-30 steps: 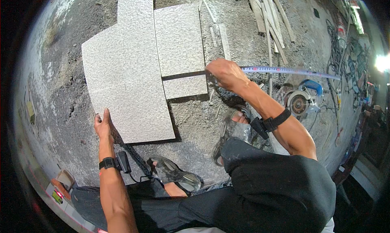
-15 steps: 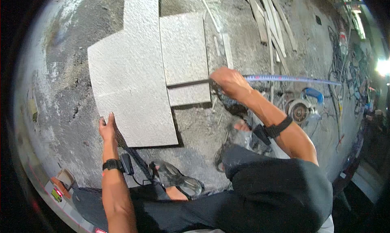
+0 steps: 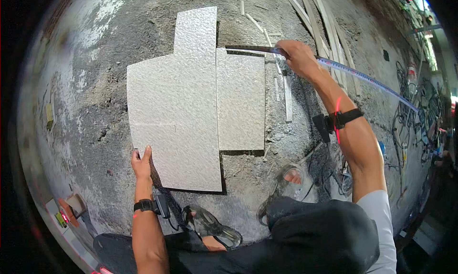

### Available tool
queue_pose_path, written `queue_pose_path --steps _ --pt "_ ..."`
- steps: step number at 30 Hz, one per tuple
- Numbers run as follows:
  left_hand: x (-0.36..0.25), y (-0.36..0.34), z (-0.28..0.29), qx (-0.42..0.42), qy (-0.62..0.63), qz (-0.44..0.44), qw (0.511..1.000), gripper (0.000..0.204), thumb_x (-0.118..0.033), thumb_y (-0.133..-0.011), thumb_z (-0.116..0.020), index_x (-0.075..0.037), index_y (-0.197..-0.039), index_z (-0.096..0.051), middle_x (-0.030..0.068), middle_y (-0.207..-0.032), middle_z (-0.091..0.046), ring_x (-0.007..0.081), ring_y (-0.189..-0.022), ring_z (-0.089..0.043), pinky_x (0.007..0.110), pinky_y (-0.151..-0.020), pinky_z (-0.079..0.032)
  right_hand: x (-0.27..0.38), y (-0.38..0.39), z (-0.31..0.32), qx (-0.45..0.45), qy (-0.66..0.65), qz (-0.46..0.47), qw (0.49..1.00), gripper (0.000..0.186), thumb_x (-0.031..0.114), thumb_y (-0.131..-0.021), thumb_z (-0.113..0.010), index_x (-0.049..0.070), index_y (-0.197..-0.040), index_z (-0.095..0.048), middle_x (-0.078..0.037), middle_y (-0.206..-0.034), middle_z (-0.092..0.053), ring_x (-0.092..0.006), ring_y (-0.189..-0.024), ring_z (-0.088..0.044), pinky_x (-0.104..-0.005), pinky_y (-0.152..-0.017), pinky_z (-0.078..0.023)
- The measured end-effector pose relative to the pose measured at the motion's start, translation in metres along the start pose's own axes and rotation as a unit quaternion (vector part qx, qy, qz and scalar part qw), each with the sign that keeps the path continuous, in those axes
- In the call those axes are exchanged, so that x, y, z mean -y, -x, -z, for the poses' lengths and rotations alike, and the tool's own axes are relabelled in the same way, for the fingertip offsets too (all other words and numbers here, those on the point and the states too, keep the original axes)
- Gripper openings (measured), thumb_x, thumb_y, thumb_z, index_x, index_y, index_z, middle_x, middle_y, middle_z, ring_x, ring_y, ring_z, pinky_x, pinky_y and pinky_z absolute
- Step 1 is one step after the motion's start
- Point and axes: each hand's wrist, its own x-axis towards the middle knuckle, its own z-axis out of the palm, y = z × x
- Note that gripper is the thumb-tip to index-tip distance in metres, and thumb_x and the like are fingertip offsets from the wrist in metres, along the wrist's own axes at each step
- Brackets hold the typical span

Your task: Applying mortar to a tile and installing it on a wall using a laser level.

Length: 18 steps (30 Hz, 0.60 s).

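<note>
A large off-white textured board (image 3: 171,111), with a narrower section jutting from its far side, lies on the rough ground. Against its right side is a smaller rectangular board (image 3: 241,100) of the same look. My left hand (image 3: 141,165) is closed at the large board's near left edge, thumb toward its surface; the other fingers are partly hidden. My right hand (image 3: 296,57) pinches a tape measure's blade (image 3: 367,78) beyond the smaller board's far right corner. The blade's dark stretch reaches left across that board's far edge, while its marked stretch runs off to the right.
Long thin strips (image 3: 329,30) lie at the far right, and short offcuts (image 3: 288,98) are beside the smaller board. Tangled cables (image 3: 424,107) lie along the right side. My sandalled feet (image 3: 210,224) are close to the large board's near edge.
My right hand has moved away from me with the tape blade, from the smaller board's near part to its far edge. My left hand stays at the large board's edge. The view has shifted.
</note>
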Motion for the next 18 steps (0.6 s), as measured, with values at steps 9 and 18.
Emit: queue_pose_path --steps 9,18 --pt "0.007 -0.006 -0.002 -0.038 0.000 0.012 0.999 0.087 -0.041 -0.073 -0.078 0.009 -0.133 -0.039 0.0224 -0.138 -0.040 0.0312 -0.128 -0.038 0.039 -0.104 -0.031 -0.011 -0.021 -0.024 0.012 0.005 0.029 0.999 0.024 -0.007 -0.071 -0.055 0.005 -0.092 -0.057 -0.015 -0.083 -0.059 -0.0364 -0.083 -0.057 -0.0429 -0.071 -0.045" --pt "0.008 -0.010 0.000 -0.041 -0.001 0.025 0.999 0.087 -0.042 -0.071 -0.079 0.006 -0.133 -0.041 0.0219 -0.138 -0.040 0.0306 -0.126 -0.041 0.038 -0.102 -0.034 -0.008 -0.026 -0.025 0.015 -0.009 0.044 0.999 0.022 -0.005 -0.071 -0.055 0.006 -0.091 -0.056 -0.014 -0.081 -0.058 -0.0364 -0.082 -0.056 -0.0441 -0.069 -0.045"
